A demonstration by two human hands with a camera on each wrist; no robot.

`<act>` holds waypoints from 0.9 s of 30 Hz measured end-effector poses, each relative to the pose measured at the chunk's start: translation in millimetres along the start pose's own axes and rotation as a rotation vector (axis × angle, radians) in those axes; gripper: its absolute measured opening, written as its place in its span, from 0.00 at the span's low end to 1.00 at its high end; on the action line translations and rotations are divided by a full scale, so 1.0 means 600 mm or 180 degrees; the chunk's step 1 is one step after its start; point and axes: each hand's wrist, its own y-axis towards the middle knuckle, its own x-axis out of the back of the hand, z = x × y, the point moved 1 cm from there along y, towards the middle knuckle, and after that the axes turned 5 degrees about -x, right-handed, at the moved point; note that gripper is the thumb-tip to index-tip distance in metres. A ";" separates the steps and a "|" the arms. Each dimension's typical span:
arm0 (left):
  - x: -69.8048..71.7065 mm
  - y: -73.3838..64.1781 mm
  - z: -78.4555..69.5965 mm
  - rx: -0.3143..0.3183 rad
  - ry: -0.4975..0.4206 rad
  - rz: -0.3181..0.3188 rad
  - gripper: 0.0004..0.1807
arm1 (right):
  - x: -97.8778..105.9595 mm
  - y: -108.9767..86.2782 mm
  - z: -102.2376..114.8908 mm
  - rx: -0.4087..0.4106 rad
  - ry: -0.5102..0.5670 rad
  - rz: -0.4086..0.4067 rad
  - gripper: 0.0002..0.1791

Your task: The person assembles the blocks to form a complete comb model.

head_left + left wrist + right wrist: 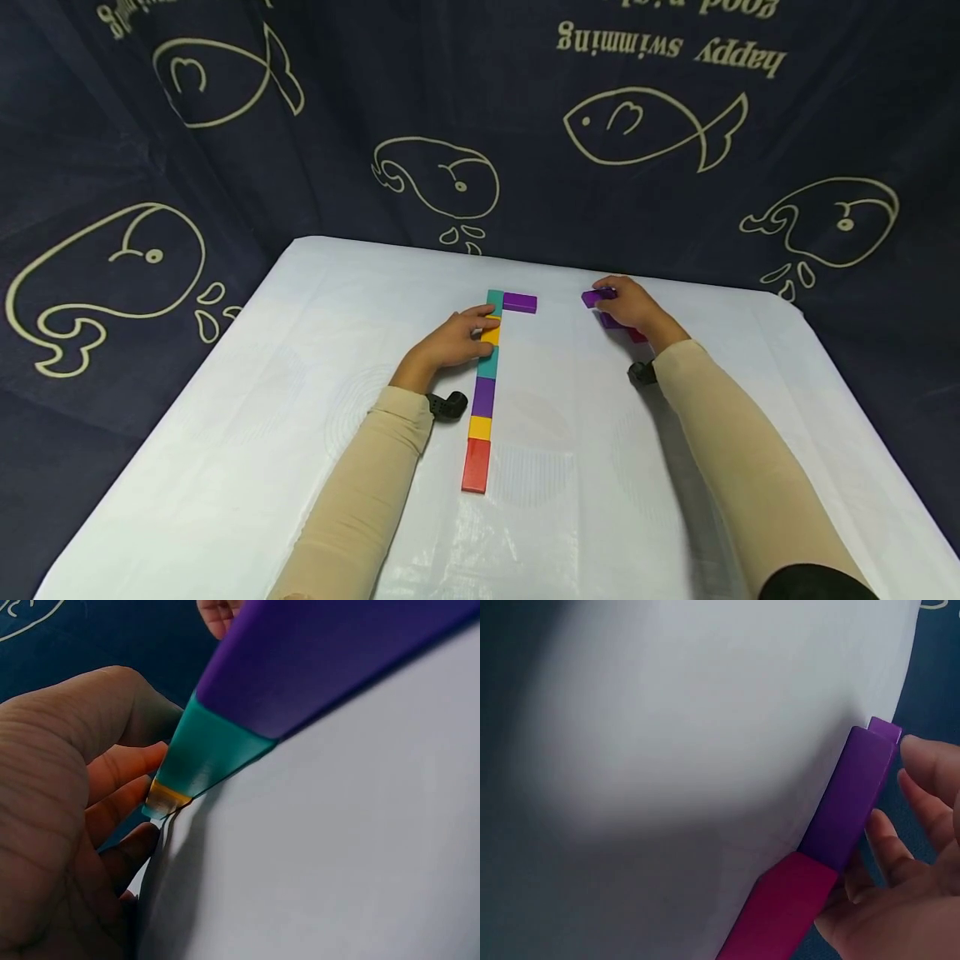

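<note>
A straight row of flat blocks runs up the table, with a red block (475, 467) at the near end, then yellow, a purple block (483, 397), a teal block (487, 364), yellow, and a teal block (495, 300) at the far end. Another purple block (520, 302) lies crosswise off that far end. My left hand (453, 340) rests along the row's left side, loosely extended fingers touching the blocks. To the right, my right hand (636, 305) pinches a purple block (596, 297). Beneath that hand lie another purple block (849, 799) and a magenta block (780, 907), end to end.
A white sheet (247, 433) covers the table. Behind it hangs a dark blue cloth (525, 200) with fish and whale drawings, close to the table's far edge. Black wrist cameras sit on both wrists.
</note>
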 end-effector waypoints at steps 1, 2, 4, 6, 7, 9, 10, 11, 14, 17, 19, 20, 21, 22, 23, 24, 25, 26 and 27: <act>0.000 0.001 0.000 -0.0003 -0.0002 0.0000 0.29 | 0.000 0.000 -0.001 -0.0030 0.0001 0.0006 0.25; 0.001 0.001 -0.001 -0.0001 0.0001 0.0005 0.29 | 0.000 0.000 -0.002 -0.0056 0.0008 0.0015 0.25; 0.002 0.001 -0.002 0.0017 0.0000 0.0013 0.29 | 0.000 0.001 -0.003 -0.0078 -0.0006 0.0026 0.25; 0.002 0.001 -0.001 0.0026 0.0008 0.0016 0.29 | -0.001 0.001 -0.004 -0.0083 -0.0011 0.0033 0.25; 0.002 0.001 -0.001 0.0030 0.0011 0.0015 0.29 | -0.002 0.001 -0.004 -0.0075 -0.0028 0.0036 0.25; 0.002 0.001 -0.001 0.0038 0.0009 0.0016 0.29 | -0.003 0.002 -0.003 -0.0050 -0.0068 0.0034 0.24; 0.001 0.001 -0.001 0.0041 0.0008 0.0018 0.29 | -0.004 0.002 -0.003 -0.0040 -0.0079 0.0035 0.24; 0.001 0.001 -0.001 0.0043 0.0011 0.0019 0.29 | -0.004 0.002 -0.003 -0.0031 -0.0092 0.0033 0.24; 0.001 0.001 0.000 0.0048 0.0016 0.0022 0.29 | -0.006 0.004 -0.003 -0.0027 -0.0156 0.0055 0.23; 0.001 0.001 0.001 0.0027 0.0034 0.0013 0.29 | -0.006 0.005 -0.001 -0.0043 -0.0197 0.0070 0.23; 0.001 0.001 0.000 0.0002 0.0035 0.0005 0.29 | -0.006 0.005 0.000 -0.0063 -0.0208 0.0067 0.22; 0.001 0.000 -0.001 -0.0006 0.0032 0.0002 0.29 | -0.006 0.005 0.000 -0.0065 -0.0219 0.0069 0.22; 0.001 0.000 -0.001 -0.0014 0.0033 0.0001 0.29 | -0.006 0.005 0.000 -0.0076 -0.0218 0.0066 0.22; 0.001 0.000 -0.002 -0.0015 0.0030 0.0001 0.29 | -0.007 0.005 0.000 -0.0085 -0.0215 0.0068 0.22; 0.002 0.000 -0.002 -0.0014 0.0028 -0.0001 0.29 | -0.007 0.005 0.000 -0.0098 -0.0207 0.0068 0.22; 0.002 -0.001 -0.003 -0.0016 0.0026 -0.0002 0.29 | -0.008 0.005 0.000 -0.0106 -0.0202 0.0069 0.21; 0.002 -0.001 -0.003 -0.0010 0.0022 -0.0003 0.29 | -0.008 0.005 0.000 -0.0112 -0.0189 0.0071 0.21; 0.001 -0.001 -0.003 -0.0004 0.0023 -0.0004 0.29 | -0.008 0.004 0.001 -0.0110 -0.0176 0.0073 0.21; 0.001 -0.001 -0.003 -0.0001 0.0020 -0.0006 0.29 | -0.009 0.004 0.001 -0.0109 -0.0148 0.0066 0.21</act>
